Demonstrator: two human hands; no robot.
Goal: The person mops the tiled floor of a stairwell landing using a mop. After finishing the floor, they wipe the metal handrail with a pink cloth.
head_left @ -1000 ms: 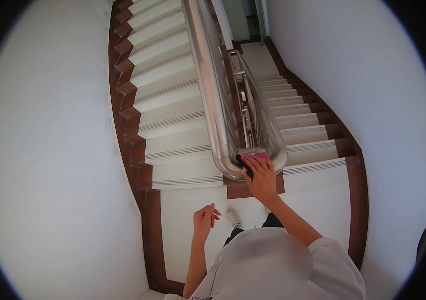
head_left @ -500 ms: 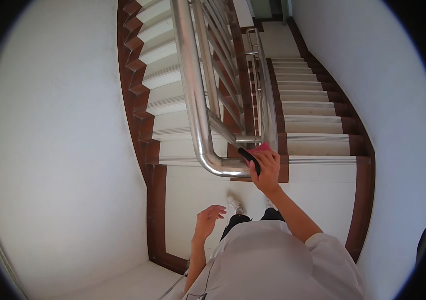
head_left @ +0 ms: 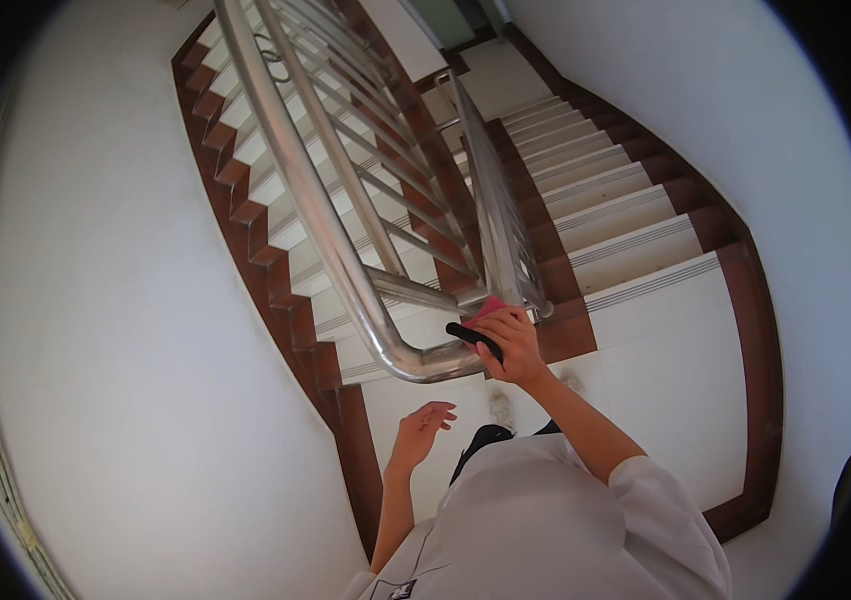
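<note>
On the bend of the shiny metal handrail (head_left: 351, 275), my right hand (head_left: 516, 348) is closed around a pink cloth (head_left: 487, 312) and a black rod-shaped handle (head_left: 470, 337). The cloth is pressed against the rail, and part of it is hidden under my fingers. What the black handle belongs to does not show. My left hand (head_left: 420, 437) hangs in the air before my body, fingers loosely bent and apart, holding nothing.
Pale steps with brown edging rise on the left (head_left: 266, 185), with metal balusters (head_left: 386, 190) beside them. Another flight (head_left: 611, 205) descends on the right. White walls (head_left: 146, 300) stand on both sides, and I stand on the tiled landing (head_left: 676, 400).
My view has turned, so the stairs and railing now slant to the left. My right hand stays at the rail's bend with the cloth and handle; the left stays raised.
</note>
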